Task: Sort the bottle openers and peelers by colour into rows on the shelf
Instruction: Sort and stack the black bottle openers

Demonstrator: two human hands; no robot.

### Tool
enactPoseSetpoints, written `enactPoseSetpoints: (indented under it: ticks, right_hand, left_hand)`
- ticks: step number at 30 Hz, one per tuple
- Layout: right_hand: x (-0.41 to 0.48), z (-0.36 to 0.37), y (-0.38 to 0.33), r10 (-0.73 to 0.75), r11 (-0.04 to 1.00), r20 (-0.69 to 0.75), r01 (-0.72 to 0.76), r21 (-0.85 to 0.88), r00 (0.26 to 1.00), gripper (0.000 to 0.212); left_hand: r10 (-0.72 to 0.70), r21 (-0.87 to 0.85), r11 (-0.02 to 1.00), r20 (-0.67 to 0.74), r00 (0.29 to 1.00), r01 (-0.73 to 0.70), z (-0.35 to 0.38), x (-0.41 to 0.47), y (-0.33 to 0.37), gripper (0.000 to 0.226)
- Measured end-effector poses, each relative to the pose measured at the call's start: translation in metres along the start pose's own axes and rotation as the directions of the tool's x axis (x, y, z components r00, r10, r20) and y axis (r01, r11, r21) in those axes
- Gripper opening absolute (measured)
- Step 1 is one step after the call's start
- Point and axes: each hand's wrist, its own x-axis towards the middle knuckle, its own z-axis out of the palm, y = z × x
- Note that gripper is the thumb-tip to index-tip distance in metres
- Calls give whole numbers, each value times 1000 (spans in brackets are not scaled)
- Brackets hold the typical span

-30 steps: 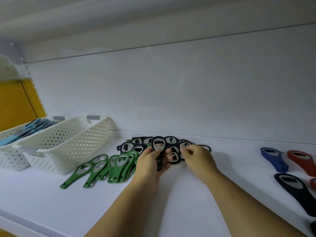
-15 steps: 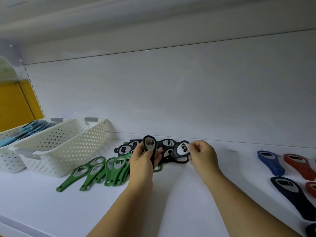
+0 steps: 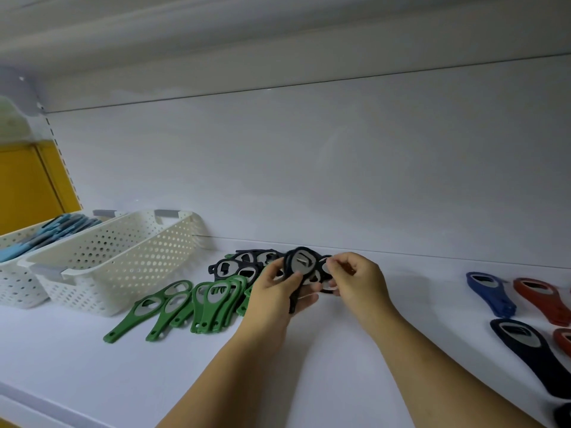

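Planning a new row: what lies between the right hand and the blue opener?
Head view: only bare shelf separates the right hand from the blue opener.

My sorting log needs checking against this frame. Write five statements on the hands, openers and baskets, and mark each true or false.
1. The left hand grips a black oval-headed plastic bottle opener. True.
2. The green plastic bottle openers lie inside the nearer white perforated plastic basket. False: they lie on the white shelf beside it.
3. The right hand rests flat on the shelf. False: it pinches a second black opener.
4. The red plastic opener lies right of the blue plastic opener. True.
5. The farther white basket holds light-blue items. True.
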Motion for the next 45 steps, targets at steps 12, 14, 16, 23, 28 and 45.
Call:
enactPoseSetpoints:
  ticks: [12, 14, 16, 23, 28, 45]
  right_hand:
    - [13, 12, 17, 10, 753, 61, 33, -658, 998, 42]
    - [11, 15, 14, 5, 743, 30, 16, -669, 1000, 42]
    - [8, 16, 12, -9, 708, 8, 12, -706, 1000, 40]
    - [10, 13, 13, 30, 740, -23, -38, -672, 999, 29]
    - [12, 2, 10, 70, 905, -42, -81, -418, 997, 12]
    - [-15, -10, -26, 21, 985, 172, -49, 163, 985, 9]
  left_hand:
    - [-138, -287, 952, -91, 986, 107, -3, 4, 4, 42]
    - [-154, -297, 946, -63, 986, 129, -1, 2, 5, 47]
    - [-173, -290, 944, -34, 984, 156, 1, 0, 5, 48]
    - [-206, -152, 967, 10, 979, 205, 0, -2, -2, 53]
    - [-180, -240, 957, -49, 983, 163, 1, -3, 0, 34]
    - [-205, -10, 978, 137, 969, 208, 5, -10, 5, 14]
